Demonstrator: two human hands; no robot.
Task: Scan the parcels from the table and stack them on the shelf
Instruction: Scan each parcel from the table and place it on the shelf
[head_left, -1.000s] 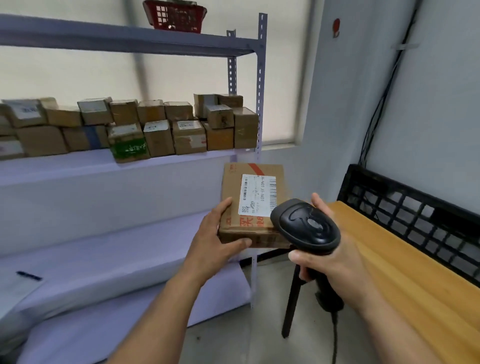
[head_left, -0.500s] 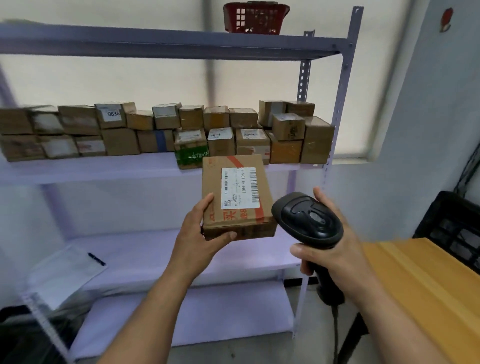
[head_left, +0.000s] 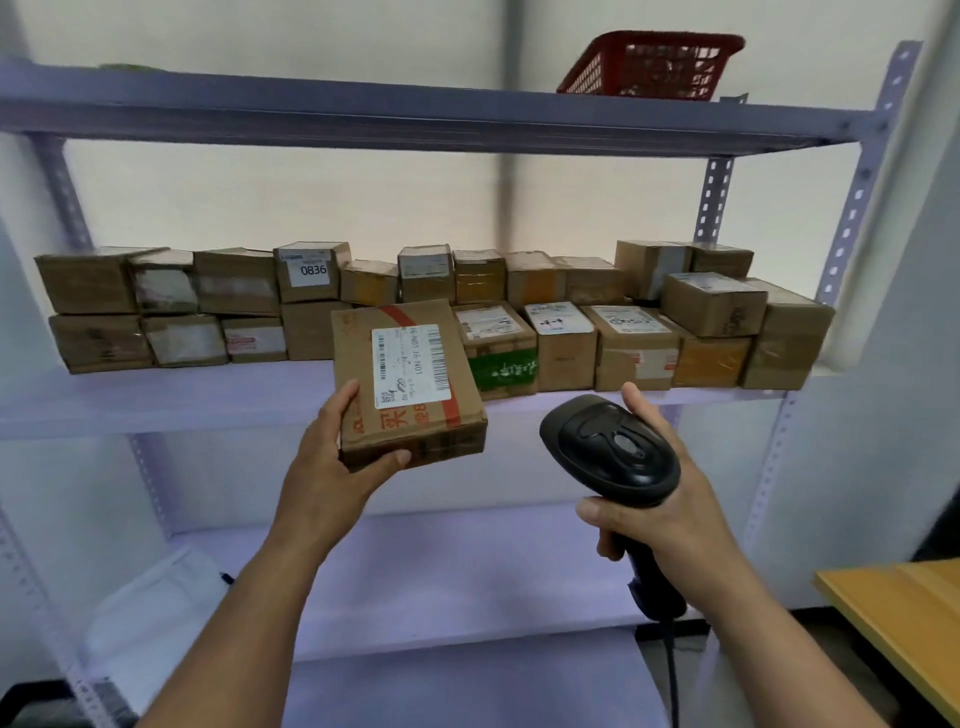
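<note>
Where the parcel (head_left: 410, 384) is sitting: it is being held tilted in the air in front of the middle board of the shelf (head_left: 208, 400), with its white label (head_left: 410, 366) facing up.
Left fingers (head_left: 347, 400): the left hand (head_left: 332, 467) is gripping the parcel at its near left corner. The fingers are lying up the left side and the thumb is pressing along the near edge, so they are grasping the box.
Right fingers (head_left: 597, 514): the right hand (head_left: 660, 514) is clenching round the handle of the black scanner (head_left: 610, 449). The thumb is reaching up behind its head.
Scanner and parcel: the scanner head is hanging just right of the parcel and lower, not touching it.
Change since 0.5 s ago: the parcel is now overlapping the lower row of stacked parcels (head_left: 561, 338) in the view. The shelf is filling more of the frame, and less of the counter (head_left: 904, 618) is showing at the lower right.
Stacked parcels: they are sitting in 2 layers along the middle board.
Red basket (head_left: 652, 65): it is standing on the top board, to the right.
</note>
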